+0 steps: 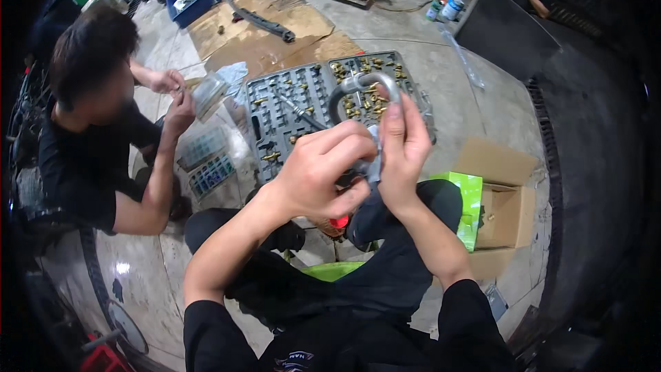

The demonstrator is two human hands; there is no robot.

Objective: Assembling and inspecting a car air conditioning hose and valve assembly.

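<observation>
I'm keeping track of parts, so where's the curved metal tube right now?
In the head view, the curved metal tube is right of centre, in the right hand, beside the left hand, with the grey fittings case behind.

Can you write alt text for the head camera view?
The wearer's right hand grips a bent metal tube, the left hand curled beside it, in front of an open case holding brass fittings. Another person works at left; a cardboard box stands open at right.

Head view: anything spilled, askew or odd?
Yes: the cardboard on the floor beyond the grey fittings case has dark, wet-looking patches, possibly a spill. Can't tell what liquid.
</observation>
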